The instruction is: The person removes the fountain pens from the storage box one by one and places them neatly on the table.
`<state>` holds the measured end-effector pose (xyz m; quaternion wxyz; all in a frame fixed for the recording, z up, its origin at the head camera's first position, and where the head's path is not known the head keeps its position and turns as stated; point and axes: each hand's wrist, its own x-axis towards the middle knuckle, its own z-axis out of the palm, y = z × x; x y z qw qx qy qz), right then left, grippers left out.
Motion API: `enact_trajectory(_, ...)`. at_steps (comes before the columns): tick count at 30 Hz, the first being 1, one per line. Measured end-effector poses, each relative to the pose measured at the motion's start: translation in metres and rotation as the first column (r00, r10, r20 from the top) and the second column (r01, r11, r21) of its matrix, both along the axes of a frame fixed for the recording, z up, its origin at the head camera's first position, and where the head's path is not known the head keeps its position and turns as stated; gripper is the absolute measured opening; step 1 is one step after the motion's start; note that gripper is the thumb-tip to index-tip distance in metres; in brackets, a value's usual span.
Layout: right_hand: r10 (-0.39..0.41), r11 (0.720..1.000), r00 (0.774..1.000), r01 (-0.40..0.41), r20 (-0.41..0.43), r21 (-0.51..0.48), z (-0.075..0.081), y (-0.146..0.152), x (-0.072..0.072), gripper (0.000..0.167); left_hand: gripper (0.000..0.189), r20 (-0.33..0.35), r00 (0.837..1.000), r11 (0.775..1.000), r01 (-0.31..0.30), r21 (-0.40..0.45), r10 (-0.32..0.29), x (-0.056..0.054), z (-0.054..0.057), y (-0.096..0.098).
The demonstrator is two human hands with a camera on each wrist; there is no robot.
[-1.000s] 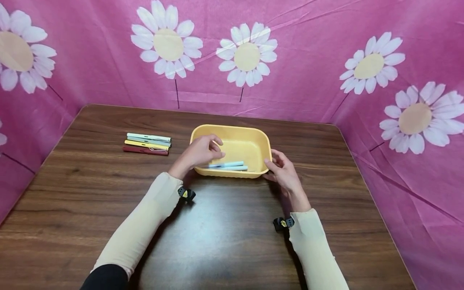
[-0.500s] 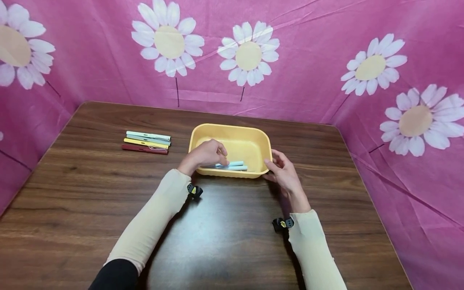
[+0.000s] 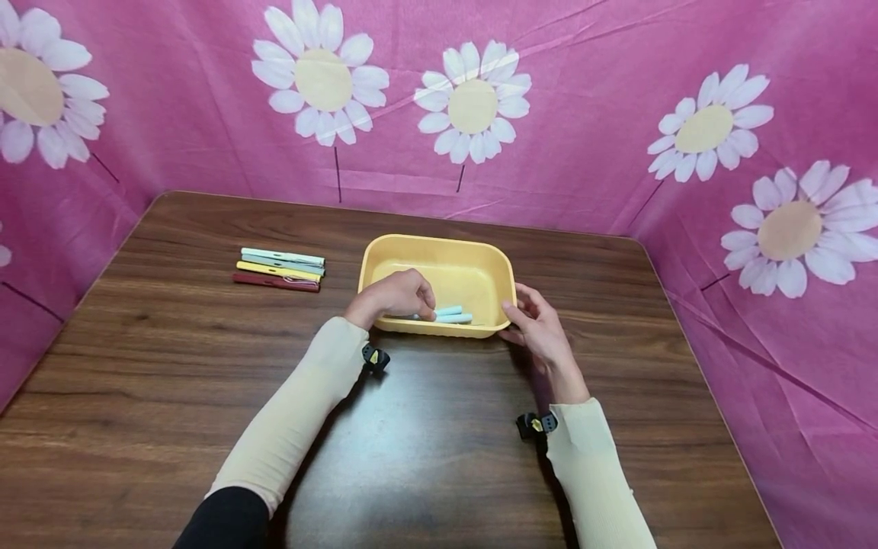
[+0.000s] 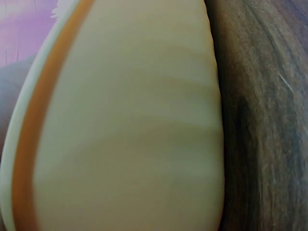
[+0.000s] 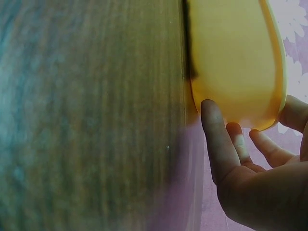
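Note:
A yellow plastic storage box sits towards the back of the table, its front wall filling the left wrist view. Reaching over the near left rim, my left hand pinches at a light blue pen inside. A second light blue pen lies alongside, nearer the front wall. The hand covers the pens' left parts, and the box wall hides its fingers from the left wrist camera. My right hand grips the right end of the box, thumb at the rim and fingers against the outer wall.
Left of the box, several pens lie side by side on the wooden table: a pale mint pen, a grey-blue one, a yellow pen and a dark red pen. A pink flowered cloth hangs behind and at both sides.
My left hand has moved right and down inside the box, its thumb and fingers closing together at the light blue pens. The right hand and the box have stayed in place.

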<state>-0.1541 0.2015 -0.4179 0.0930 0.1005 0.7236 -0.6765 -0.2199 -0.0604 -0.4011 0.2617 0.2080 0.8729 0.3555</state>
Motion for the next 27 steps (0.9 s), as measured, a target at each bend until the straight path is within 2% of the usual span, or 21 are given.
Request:
enact_trajectory(9, -0.003, 1.0, 1.0, 0.003, -0.001, 0.002, 0.0006, 0.0002, 0.0016, 0.051, 0.011, 0.015, 1.0, 0.999, 0.004, 0.054, -0.005, -0.0024, -0.0033, 0.0026)
enact_trajectory(16, -0.006, 1.0, 1.0, 0.006, -0.005, -0.006, 0.0004, -0.0002, 0.0015, 0.051, 0.011, -0.002, 1.0, 0.996, -0.007, 0.086, 0.007, -0.0027, -0.0049, 0.0038)
enact_trajectory(19, -0.013, 1.0, 1.0, 0.013, -0.008, -0.016, -0.0001, -0.0008, 0.0013, 0.051, 0.011, 0.0, 1.0, 0.991, -0.02, 0.132, 0.02, -0.0022, -0.0046, 0.0034)
enact_trajectory(23, -0.021, 1.0, 1.0, 0.02, -0.005, -0.024, -0.0002, -0.0012, 0.001, 0.051, 0.011, 0.035, 0.998, 0.977, -0.056, 0.204, 0.05, -0.0017, -0.0039, 0.0031)
enact_trajectory(27, -0.028, 0.999, 1.0, 0.028, 0.006, -0.018, 0.0012, -0.0009, 0.0011, 0.051, 0.011, 0.043, 0.997, 0.968, -0.078, 0.237, 0.069, -0.0023, -0.0032, 0.0041)
